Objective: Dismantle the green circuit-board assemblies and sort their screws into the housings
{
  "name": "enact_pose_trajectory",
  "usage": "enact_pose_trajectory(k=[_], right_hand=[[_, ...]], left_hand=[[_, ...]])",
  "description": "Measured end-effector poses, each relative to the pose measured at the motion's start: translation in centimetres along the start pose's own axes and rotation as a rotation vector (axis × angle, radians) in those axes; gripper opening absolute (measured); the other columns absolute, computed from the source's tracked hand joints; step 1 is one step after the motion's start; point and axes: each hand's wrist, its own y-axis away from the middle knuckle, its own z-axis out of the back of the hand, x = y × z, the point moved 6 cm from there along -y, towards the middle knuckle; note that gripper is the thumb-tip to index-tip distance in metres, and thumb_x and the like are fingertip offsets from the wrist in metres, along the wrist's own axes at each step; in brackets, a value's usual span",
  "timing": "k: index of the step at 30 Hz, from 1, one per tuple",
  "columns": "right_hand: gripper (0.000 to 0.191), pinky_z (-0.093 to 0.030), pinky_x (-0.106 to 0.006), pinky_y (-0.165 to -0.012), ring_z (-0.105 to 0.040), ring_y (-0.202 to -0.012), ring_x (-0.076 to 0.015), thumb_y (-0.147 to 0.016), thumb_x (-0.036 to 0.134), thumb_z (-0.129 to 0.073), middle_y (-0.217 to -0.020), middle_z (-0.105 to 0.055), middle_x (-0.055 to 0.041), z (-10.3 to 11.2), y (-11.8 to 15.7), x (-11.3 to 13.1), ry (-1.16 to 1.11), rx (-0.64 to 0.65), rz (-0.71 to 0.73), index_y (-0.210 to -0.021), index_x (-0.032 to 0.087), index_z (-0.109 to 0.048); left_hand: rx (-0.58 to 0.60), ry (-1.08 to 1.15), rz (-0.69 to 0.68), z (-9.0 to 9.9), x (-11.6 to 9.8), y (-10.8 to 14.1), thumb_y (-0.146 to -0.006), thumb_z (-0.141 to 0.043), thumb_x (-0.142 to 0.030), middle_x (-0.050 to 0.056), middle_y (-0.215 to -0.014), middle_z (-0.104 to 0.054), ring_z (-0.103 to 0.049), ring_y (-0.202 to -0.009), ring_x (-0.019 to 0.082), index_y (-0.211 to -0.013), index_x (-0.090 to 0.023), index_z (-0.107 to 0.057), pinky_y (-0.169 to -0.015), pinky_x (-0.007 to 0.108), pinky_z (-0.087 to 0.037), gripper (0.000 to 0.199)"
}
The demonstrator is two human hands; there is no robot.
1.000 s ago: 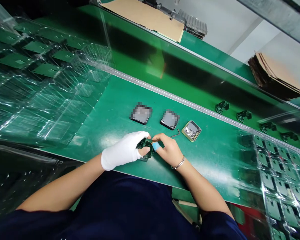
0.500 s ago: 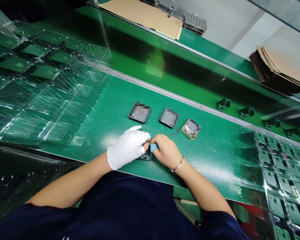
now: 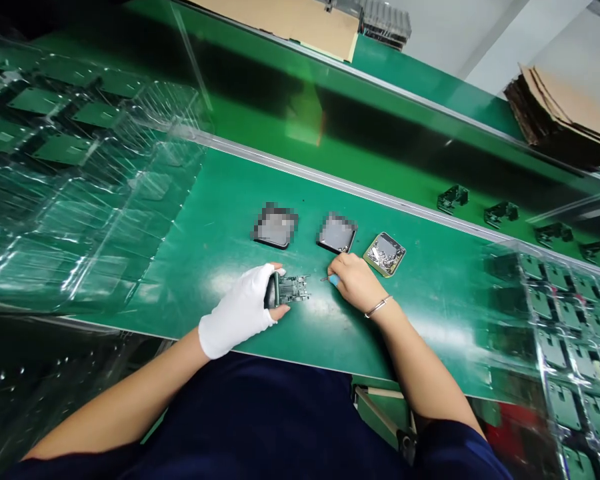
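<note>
My left hand [image 3: 243,303], in a white glove with bare fingertips, grips a dark green part [image 3: 293,289] by its wider left end, with its slotted end pointing right. To the right, my right hand [image 3: 353,280] is closed on a thin metal tool [image 3: 325,279], most of it hidden; a blue wrap covers one finger. Just beyond that hand sits a dark tray [image 3: 337,233]. A yellow-edged tray [image 3: 385,254] of small metal pieces stands to its right. Another dark tray [image 3: 275,227] lies beyond my left hand.
Clear plastic trays [image 3: 95,193] cover the left side. More trays with green parts [image 3: 553,347] stand at the right. Several dark green parts [image 3: 453,199] line the back right, below a shelf with stacked cardboard [image 3: 563,117].
My hands have moved apart. My right hand has shifted right, near the middle tray, with the tool. The green part in my left hand is now more exposed and points right.
</note>
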Motion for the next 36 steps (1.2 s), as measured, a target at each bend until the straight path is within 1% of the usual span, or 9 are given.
enact_pose_trajectory(k=[7, 14, 18, 21, 25, 28, 32, 34, 36], right_hand=[[0.025, -0.043, -0.024, -0.072, -0.058, -0.079, -0.0143, -0.077, 0.003, -0.048, -0.092, -0.063, -0.0022, -1.2, -0.2, 1.8, -0.311, 0.048, 0.041, -0.094, 0.020, -0.058], [0.027, -0.042, -0.024, -0.071, -0.061, -0.087, -0.0160, -0.076, 0.005, -0.050, -0.097, -0.064, -0.0024, -1.3, -0.1, 2.7, -0.203, 0.116, 0.027, -0.094, 0.022, -0.057], [0.025, -0.040, -0.025, -0.062, -0.061, -0.081, -0.0172, -0.076, 0.006, -0.050, -0.096, -0.065, -0.0028, -1.5, -0.2, 3.1, -0.131, 0.166, -0.050, -0.094, 0.022, -0.057], [0.023, -0.040, -0.024, -0.062, -0.062, -0.076, -0.0156, -0.076, 0.006, -0.052, -0.093, -0.066, -0.0011, -1.5, -0.3, 2.6, -0.200, 0.177, -0.085, -0.091, 0.022, -0.058], [0.017, -0.040, -0.022, -0.065, -0.061, -0.074, -0.0128, -0.078, 0.009, -0.055, -0.088, -0.066, 0.0009, -1.2, 0.0, 2.5, -0.308, 0.205, -0.024, -0.089, 0.022, -0.060], [0.020, -0.039, -0.023, -0.064, -0.062, -0.079, -0.0154, -0.078, 0.009, -0.053, -0.092, -0.067, -0.0008, -1.2, 0.3, 3.2, -0.226, 0.240, -0.010, -0.091, 0.023, -0.060], [0.022, -0.040, -0.026, -0.061, -0.064, -0.080, -0.0190, -0.078, 0.009, -0.052, -0.096, -0.069, -0.0028, -1.3, 0.4, 3.9, -0.099, 0.300, -0.090, -0.094, 0.022, -0.061], [0.024, -0.042, -0.026, -0.063, -0.064, -0.079, -0.0184, -0.079, 0.009, -0.052, -0.097, -0.069, -0.0020, -1.2, 0.4, 3.6, -0.122, 0.295, -0.097, -0.095, 0.023, -0.062], [0.023, -0.045, -0.027, -0.071, -0.063, -0.085, -0.0174, -0.080, 0.009, -0.053, -0.098, -0.069, -0.0017, -0.7, 0.3, 3.1, -0.208, 0.208, -0.042, -0.095, 0.023, -0.064]], left_hand=[[-0.005, 0.039, -0.047, 0.2, 0.5, 0.1, -0.077, -0.065, -0.041, 0.013, -0.115, -0.061, -0.060, -0.109, 0.030, -0.120, -0.017, -0.046, -0.092, 0.045, -0.049, 0.053], [-0.011, 0.024, -0.079, 0.2, 0.2, 0.1, -0.077, -0.065, -0.041, 0.013, -0.111, -0.061, -0.060, -0.106, 0.030, -0.120, -0.015, -0.046, -0.091, 0.044, -0.049, 0.054], [0.004, 0.017, -0.055, 0.3, 0.1, 0.0, -0.076, -0.067, -0.040, 0.012, -0.109, -0.062, -0.060, -0.104, 0.031, -0.117, -0.016, -0.049, -0.091, 0.044, -0.049, 0.052], [0.013, 0.023, -0.037, 0.4, 0.1, -0.1, -0.075, -0.068, -0.038, 0.012, -0.109, -0.062, -0.061, -0.104, 0.030, -0.117, -0.016, -0.049, -0.090, 0.044, -0.049, 0.051], [0.010, 0.026, -0.042, 0.3, 0.1, -0.1, -0.075, -0.068, -0.039, 0.012, -0.108, -0.062, -0.061, -0.104, 0.030, -0.117, -0.016, -0.049, -0.090, 0.044, -0.049, 0.052], [0.014, 0.033, -0.042, 0.2, 0.2, -0.1, -0.075, -0.068, -0.040, 0.012, -0.108, -0.062, -0.060, -0.104, 0.030, -0.116, -0.016, -0.050, -0.091, 0.043, -0.048, 0.051], [0.010, 0.042, -0.042, 0.2, 0.5, 0.0, -0.075, -0.068, -0.042, 0.012, -0.110, -0.062, -0.060, -0.106, 0.031, -0.118, -0.017, -0.049, -0.093, 0.044, -0.048, 0.054], [-0.002, 0.044, -0.051, 0.2, 0.5, 0.1, -0.076, -0.068, -0.041, 0.012, -0.111, -0.062, -0.060, -0.106, 0.030, -0.120, -0.017, -0.048, -0.092, 0.044, -0.049, 0.054], [-0.021, 0.050, -0.067, 0.2, 0.5, 0.1, -0.077, -0.067, -0.040, 0.012, -0.111, -0.063, -0.062, -0.106, 0.029, -0.120, -0.017, -0.047, -0.091, 0.042, -0.050, 0.052]])
